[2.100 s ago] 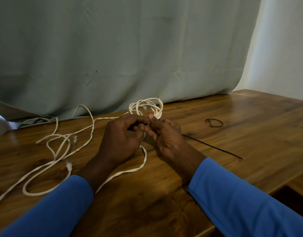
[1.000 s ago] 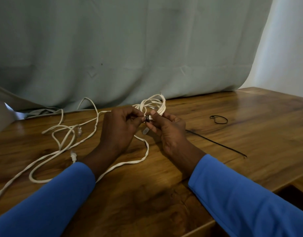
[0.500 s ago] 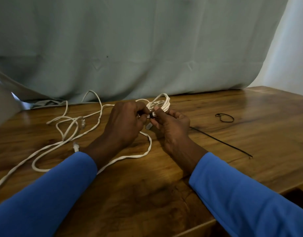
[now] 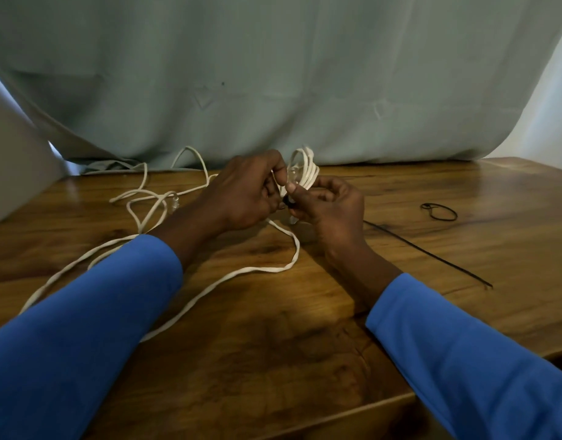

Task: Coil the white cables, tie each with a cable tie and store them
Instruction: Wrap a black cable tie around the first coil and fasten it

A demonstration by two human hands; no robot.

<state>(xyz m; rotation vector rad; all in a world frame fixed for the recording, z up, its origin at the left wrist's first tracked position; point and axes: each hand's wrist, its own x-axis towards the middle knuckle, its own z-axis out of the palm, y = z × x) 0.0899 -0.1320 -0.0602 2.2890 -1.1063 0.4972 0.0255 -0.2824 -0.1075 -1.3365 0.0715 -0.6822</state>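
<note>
The cable coil [image 4: 305,168] sat at mid-counter [image 4: 305,360], held between the left hand [image 4: 241,198] and the right hand [image 4: 332,212], in front of the curtain [image 4: 273,74] hanging behind the far edge. The loose cable [image 4: 152,211] sprawled on the counter left of the hands, with one strand running below them. A straight cable tie [image 4: 432,255] lay right of the right hand, and a looped tie [image 4: 440,212] lay behind it, farther right.

white cable coil [image 4: 306,168] upright, black cable tie [image 4: 288,202] round its bottom; loose white cable [image 4: 152,210] sprawls to its left, looped black tie [image 4: 440,212] right.
</note>
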